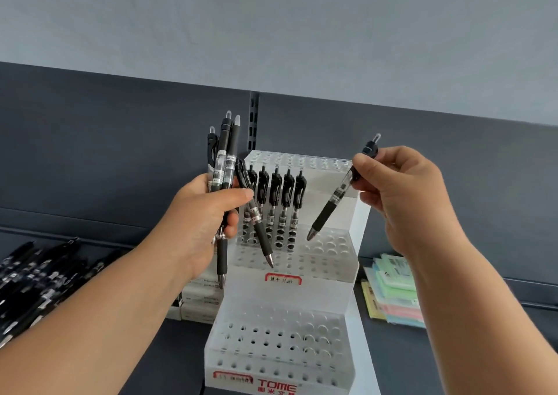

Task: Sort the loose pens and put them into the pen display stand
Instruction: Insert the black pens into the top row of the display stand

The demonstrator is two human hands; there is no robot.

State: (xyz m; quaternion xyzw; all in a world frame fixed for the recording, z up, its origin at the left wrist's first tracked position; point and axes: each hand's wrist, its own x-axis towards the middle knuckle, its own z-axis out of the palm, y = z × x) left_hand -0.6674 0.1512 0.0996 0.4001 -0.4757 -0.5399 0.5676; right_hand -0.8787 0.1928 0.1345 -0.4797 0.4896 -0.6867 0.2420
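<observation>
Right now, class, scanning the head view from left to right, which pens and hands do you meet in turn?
Pile of loose pens → left hand gripping its pen bundle → row of upright pens → single pen → right hand pinching it.

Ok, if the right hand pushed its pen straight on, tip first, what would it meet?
Probably the pen display stand, at an empty hole on its middle tier just right of the standing pens. The right hand holds its pen slanting down-left, tip close above that tier. Depth is unclear; it might graze the nearest one instead.
</observation>
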